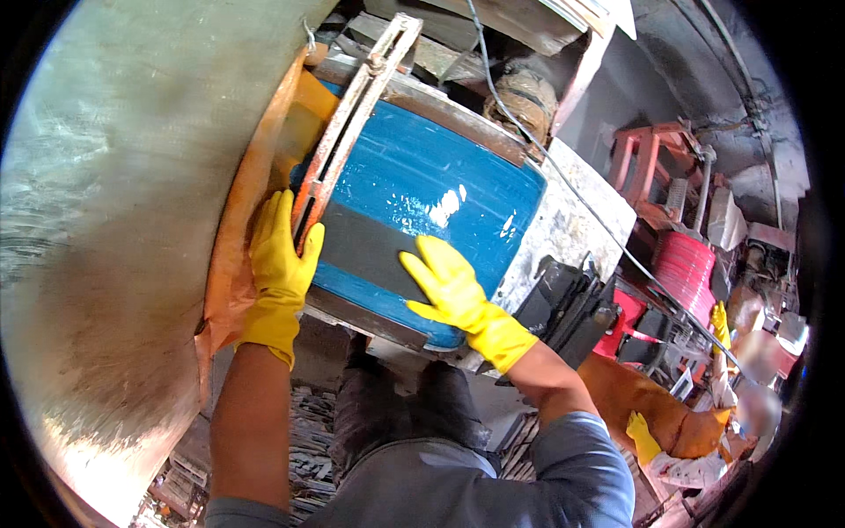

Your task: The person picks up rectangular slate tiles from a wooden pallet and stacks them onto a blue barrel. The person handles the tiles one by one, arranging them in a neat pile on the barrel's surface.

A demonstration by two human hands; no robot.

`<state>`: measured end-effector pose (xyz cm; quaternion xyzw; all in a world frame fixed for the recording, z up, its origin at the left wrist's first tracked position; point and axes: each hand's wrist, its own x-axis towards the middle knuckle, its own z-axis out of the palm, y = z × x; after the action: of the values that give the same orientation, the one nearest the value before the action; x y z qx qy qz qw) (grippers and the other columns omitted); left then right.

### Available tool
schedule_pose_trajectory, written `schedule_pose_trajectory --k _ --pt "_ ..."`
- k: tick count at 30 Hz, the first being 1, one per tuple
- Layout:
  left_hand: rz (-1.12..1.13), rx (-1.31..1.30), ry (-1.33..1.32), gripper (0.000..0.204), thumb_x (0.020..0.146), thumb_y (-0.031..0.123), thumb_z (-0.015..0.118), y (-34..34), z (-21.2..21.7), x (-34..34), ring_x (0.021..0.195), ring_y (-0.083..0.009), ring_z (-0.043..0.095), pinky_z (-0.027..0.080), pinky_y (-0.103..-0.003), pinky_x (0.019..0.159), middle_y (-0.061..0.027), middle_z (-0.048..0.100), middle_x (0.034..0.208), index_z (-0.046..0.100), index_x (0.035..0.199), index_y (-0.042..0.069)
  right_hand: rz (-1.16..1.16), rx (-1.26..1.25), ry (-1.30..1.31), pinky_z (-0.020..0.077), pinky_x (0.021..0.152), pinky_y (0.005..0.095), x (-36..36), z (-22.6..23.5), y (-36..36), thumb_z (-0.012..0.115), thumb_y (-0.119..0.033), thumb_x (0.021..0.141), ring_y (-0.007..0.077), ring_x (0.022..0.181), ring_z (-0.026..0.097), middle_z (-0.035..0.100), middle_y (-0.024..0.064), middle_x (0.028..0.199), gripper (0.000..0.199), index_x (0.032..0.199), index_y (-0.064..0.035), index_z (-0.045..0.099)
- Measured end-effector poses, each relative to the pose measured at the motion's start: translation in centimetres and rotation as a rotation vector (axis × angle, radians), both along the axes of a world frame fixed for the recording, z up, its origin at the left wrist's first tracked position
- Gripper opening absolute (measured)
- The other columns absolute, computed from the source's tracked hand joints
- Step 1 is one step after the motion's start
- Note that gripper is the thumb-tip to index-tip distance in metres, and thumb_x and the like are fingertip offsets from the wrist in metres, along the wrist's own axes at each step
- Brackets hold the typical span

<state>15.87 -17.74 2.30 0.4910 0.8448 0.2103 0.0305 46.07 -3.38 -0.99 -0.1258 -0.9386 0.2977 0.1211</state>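
Observation:
A dark grey flat rectangular piece (365, 246) lies across a wet, shiny blue belt (422, 145). My right hand (451, 286), in a yellow rubber glove, rests with spread fingers on the right end of that piece. My left hand (282, 255), gloved alike, is at the piece's left end, its fingers stretched out and thumb apart. It lies against an orange sheet (231, 264), next to a worn slotted metal bar (359, 114) that runs over the belt's left side. Part of the piece's left end is hidden by the bar and my left hand.
A large, dull metal drum-like surface (106, 194) fills the left. A grey cable (576, 187) crosses on the right, above a pile of dark pieces (563, 304). Beyond are a pink-red ribbed roll (685, 273) and other people, one with a yellow-gloved hand (643, 437).

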Motion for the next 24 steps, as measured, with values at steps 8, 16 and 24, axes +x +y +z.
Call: schedule_pose_trajectory --k 8,16,24 --pt "-0.004 -0.044 -0.001 0.066 0.101 0.040 0.070 0.6 0.4 0.4 0.135 -0.0484 0.057 0.043 -0.051 0.118 -0.0302 0.060 0.147 0.056 0.149 -0.003 -0.436 -0.066 -0.266 0.0414 0.120 0.0538 15.8 -1.1 -2.7 0.095 -0.043 0.068 0.0517 0.143 0.049 0.044 0.0340 0.160 0.113 0.161 -0.0042 0.044" --pt "-0.013 0.004 -0.104 0.063 0.103 0.039 0.071 0.9 0.7 0.7 0.129 -0.0429 0.064 0.048 -0.044 0.113 -0.0281 0.067 0.137 0.058 0.145 -0.007 -0.838 -0.527 -0.261 0.0536 0.105 0.0434 14.3 -2.6 -5.0 0.102 -0.047 0.064 0.0390 0.125 0.068 0.070 0.0241 0.134 0.121 0.160 -0.0013 0.044" --pt "-0.036 0.046 -0.110 0.059 0.104 0.034 0.071 0.7 0.0 0.4 0.129 -0.0385 0.066 0.049 -0.043 0.111 -0.0260 0.068 0.139 0.058 0.147 -0.003 -1.138 -1.048 0.011 0.0542 0.088 0.0339 20.0 -7.0 -12.8 0.075 -0.037 0.103 0.0206 0.097 0.070 0.077 0.0112 0.107 0.041 0.123 -0.0022 0.073"
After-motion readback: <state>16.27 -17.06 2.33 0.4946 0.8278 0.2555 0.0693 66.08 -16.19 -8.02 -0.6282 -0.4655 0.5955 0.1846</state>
